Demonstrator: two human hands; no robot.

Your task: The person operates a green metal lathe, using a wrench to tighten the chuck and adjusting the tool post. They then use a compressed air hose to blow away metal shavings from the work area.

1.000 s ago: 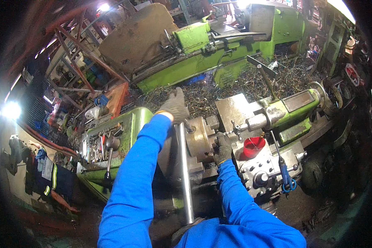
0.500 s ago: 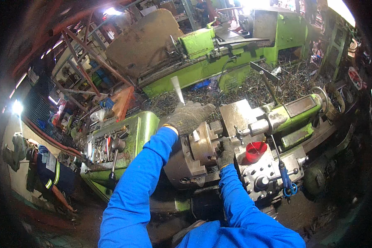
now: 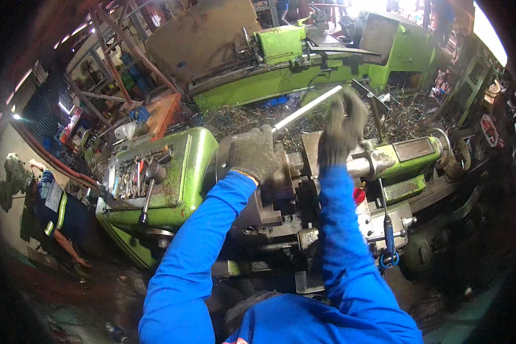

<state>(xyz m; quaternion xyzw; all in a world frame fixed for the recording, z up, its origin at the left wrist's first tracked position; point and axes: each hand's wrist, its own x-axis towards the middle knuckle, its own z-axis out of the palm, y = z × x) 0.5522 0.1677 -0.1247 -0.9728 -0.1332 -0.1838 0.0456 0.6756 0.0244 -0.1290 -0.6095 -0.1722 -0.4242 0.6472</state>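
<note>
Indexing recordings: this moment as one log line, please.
left hand: at metal bar's near end | right hand: blurred, beside bar's far end | lathe chuck: part-hidden

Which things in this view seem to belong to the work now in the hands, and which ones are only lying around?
Seem part of the work:
silver bar, in the left hand and pointing toward the blurred right hand
lathe chuck, near the left hand

Seem only lying around:
loose tools on the green headstock
metal shavings
red cup, partly hidden
</note>
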